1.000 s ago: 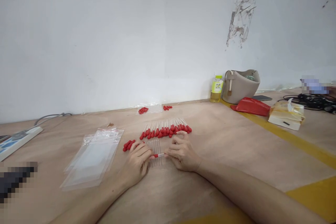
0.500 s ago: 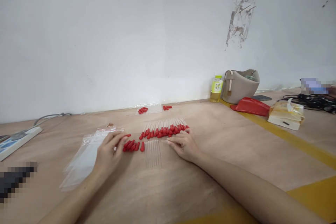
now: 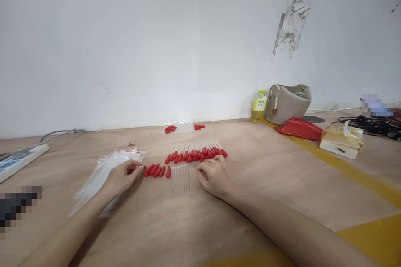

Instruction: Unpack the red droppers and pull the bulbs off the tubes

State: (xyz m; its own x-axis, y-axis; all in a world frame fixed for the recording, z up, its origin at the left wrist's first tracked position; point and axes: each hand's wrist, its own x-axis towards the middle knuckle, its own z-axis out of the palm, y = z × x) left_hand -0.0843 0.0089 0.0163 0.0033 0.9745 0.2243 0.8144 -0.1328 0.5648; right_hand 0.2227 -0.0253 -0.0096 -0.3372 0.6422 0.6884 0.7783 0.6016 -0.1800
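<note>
My left hand is closed in a pinch at the left end of a small pile of red rubber bulbs, with a bit of red showing at its fingertips. One more bulb lies just right of the pile, beside a row of thin clear glass tubes. My right hand rests right of those tubes, fingers pinched on what looks like a thin clear tube; most of it is hidden. Behind, droppers with red bulbs lie side by side, their glass ends toward the wall.
Clear zip bags lie under and beside my left forearm. Near the wall are a clear bag and small groups of red bulbs. At right stand a drink bottle, grey bag, red pouch and tissue pack. A power strip lies left.
My left hand has moved down and left; the red bulb that stuck out from its fingertips is now mostly out of sight at the pile. My right hand has curled in slightly.
</note>
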